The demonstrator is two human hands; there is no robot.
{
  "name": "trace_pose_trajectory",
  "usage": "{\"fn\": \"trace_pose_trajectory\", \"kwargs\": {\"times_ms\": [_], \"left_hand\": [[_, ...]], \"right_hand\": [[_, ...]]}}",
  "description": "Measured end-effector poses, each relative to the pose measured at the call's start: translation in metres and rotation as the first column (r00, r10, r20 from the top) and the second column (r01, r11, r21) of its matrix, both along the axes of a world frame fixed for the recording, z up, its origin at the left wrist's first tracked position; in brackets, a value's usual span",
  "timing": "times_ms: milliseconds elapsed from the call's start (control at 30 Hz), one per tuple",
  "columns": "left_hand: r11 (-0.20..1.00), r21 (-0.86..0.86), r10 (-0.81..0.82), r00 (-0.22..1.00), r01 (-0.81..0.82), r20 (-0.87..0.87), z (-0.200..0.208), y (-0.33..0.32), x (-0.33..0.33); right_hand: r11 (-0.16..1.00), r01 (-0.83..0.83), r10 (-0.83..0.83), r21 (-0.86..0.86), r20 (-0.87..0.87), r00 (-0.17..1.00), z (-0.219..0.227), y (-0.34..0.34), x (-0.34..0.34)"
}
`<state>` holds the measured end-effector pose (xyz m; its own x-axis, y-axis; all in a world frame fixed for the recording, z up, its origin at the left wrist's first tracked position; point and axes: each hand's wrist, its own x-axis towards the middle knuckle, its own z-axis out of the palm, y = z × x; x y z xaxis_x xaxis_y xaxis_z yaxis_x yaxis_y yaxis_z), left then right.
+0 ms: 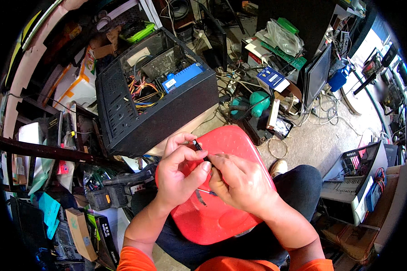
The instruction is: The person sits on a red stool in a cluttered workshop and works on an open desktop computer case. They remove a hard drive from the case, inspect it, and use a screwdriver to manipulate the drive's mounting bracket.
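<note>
Above a red stool seat (pixel 233 147), my two hands meet over a small, narrow black part (pixel 197 145). My left hand (pixel 178 169) is closed, pinching it between thumb and fingers. My right hand (pixel 237 178) is closed too, its fingertips at the part's lower end; its palm side is hidden. The part is too small to name. On the seat below lies a short dark strip (pixel 200 198). A thin piece with a blue end (pixel 211 193) shows just under my right hand, partly covered by it.
Beyond the stool stands an opened black computer case (pixel 167 115) with coloured cables and a blue component (pixel 184 77). Cables, boxes and a teal object (pixel 259 104) lie on the floor. Another opened case (pixel 355 180) is at right; boxes and parts (pixel 81 232) crowd the left.
</note>
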<state>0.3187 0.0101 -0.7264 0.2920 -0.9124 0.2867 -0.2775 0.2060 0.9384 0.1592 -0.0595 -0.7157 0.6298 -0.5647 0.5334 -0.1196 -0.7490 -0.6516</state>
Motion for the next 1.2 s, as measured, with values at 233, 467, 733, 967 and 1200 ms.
{"fn": "trace_pose_trajectory", "kwargs": {"times_ms": [233,467,733,967,1200], "left_hand": [[1.000,-0.011,0.006,0.993,-0.007,-0.114,0.000,-0.002,0.001],[0.998,0.005,0.059,0.980,-0.059,-0.188,-0.008,0.000,0.008],[0.995,-0.040,0.080,0.976,-0.089,-0.201,-0.008,0.004,0.000],[0.980,-0.086,0.166,0.979,-0.177,-0.121,-0.006,0.006,-0.012],[0.963,-0.073,0.220,0.915,-0.258,-0.338,-0.023,0.010,-0.018]], "right_hand": [[0.991,-0.035,0.037,0.130,-0.008,0.999,-0.001,-0.007,-0.003],[0.653,0.041,-0.328,0.756,0.234,0.915,-0.003,-0.009,-0.010],[-0.154,-0.385,-0.340,0.910,0.317,0.885,-0.018,0.074,-0.006],[-0.114,-0.597,-0.698,0.794,0.364,0.617,-0.026,0.079,0.019],[0.155,-0.327,-0.588,0.932,0.353,0.727,-0.031,0.059,0.017]]}}
